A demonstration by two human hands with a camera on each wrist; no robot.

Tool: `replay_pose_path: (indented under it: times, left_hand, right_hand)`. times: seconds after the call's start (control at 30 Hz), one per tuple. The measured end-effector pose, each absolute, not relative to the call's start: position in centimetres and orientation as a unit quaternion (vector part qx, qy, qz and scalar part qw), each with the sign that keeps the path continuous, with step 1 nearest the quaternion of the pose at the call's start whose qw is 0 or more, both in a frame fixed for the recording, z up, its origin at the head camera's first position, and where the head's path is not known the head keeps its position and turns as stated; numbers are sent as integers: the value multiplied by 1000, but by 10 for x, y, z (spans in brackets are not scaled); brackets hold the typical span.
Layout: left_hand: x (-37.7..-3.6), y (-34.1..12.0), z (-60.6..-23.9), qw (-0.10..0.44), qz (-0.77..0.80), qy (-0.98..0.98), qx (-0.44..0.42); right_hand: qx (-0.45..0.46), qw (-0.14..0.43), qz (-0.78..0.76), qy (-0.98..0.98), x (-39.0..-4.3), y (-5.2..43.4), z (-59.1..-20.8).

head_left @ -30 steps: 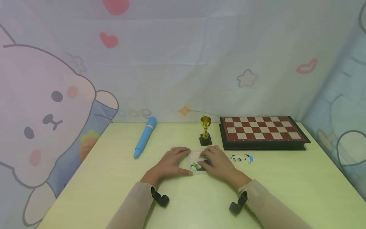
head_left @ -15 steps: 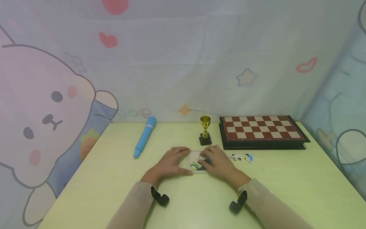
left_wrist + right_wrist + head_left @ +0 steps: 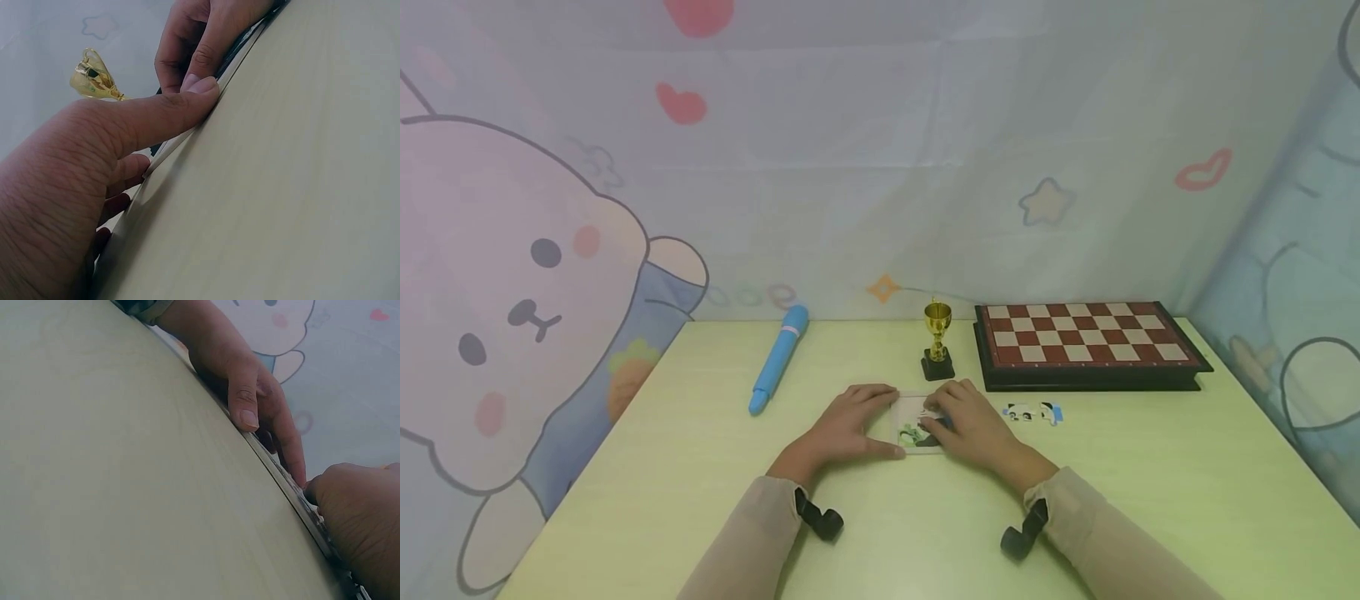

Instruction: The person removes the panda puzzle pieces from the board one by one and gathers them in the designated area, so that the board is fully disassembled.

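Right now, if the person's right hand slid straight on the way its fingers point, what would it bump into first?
Probably the small gold trophy. The right hand rests on the puzzle tray, fingers pointing up-left toward it; depth is hard to judge, so it might pass just beside.

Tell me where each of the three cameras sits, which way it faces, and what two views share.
Head: worn high, facing forward and down at the table; both forearms, left hand and right hand show, on the puzzle tray.
Left wrist: low at the table, facing along the left thumb toward the trophy.
Right wrist: low, looking past the right hand at the left fingers.
Both wrist views share the tray's edge and both hands.
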State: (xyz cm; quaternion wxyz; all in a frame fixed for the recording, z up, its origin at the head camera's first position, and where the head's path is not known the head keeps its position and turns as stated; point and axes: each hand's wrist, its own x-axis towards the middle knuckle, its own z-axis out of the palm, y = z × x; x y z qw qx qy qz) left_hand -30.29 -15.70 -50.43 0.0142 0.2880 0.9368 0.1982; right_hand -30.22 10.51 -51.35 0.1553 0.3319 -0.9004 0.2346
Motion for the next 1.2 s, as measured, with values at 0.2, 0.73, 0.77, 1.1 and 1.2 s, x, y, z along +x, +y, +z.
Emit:
replay_pose_path:
  times: [0.2, 0.73, 0.77, 1.1, 1.2]
  left_hand:
    - [-303, -157, -503, 17, 198, 936, 291]
    - [-302, -156, -500, 11, 195, 933, 301]
    - [-302, -156, -500, 12, 194, 934, 300]
    - [-304, -156, -501, 6, 191, 934, 302]
    - [-304, -157, -502, 5, 193, 933, 303]
  right_hand:
    - [328, 152, 247, -899, -303, 105, -512]
    - [306, 136, 276, -901, -300, 104, -509]
    - [304, 135, 279, -901, -300, 104, -508]
    - [314, 128, 303, -890, -298, 105, -505]
    - [329, 109, 328, -879, -296, 105, -505]
